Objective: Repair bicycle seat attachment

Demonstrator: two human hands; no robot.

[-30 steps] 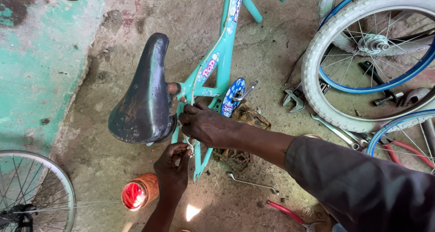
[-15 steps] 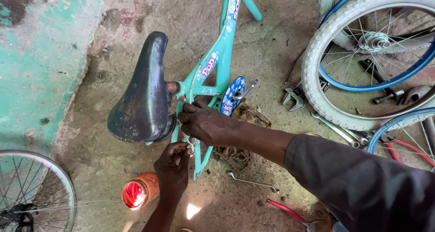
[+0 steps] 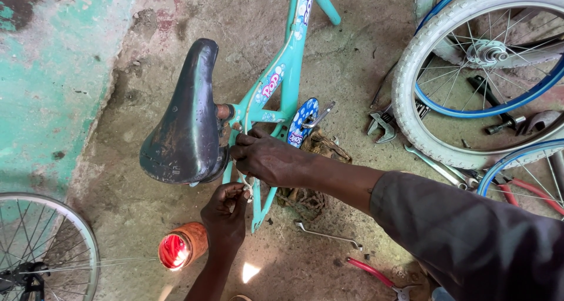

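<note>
- The turquoise bicycle frame (image 3: 292,72) is seen lying on the concrete floor (image 3: 235,19), its black saddle (image 3: 185,116) turned toward the green wall (image 3: 47,89) at the left.
- The frame's rear stays, just below the saddle, are gripped by the right hand (image 3: 267,160), its fingers curled around the tubes.
- A small pale part is pinched at the same stays by the left hand (image 3: 226,210), its fingers drawn narrow; what the part is cannot be told.
- A rusty chain (image 3: 311,195) is seen on the floor under the frame.
- An orange can (image 3: 182,248) is seen near the left wrist.
- A thin spanner (image 3: 329,235) and red-handled pliers (image 3: 376,274) are laid near the bottom edge.
- A white-tyred wheel (image 3: 470,72) is laid at the upper right, with wrenches (image 3: 382,121) beside it.
</note>
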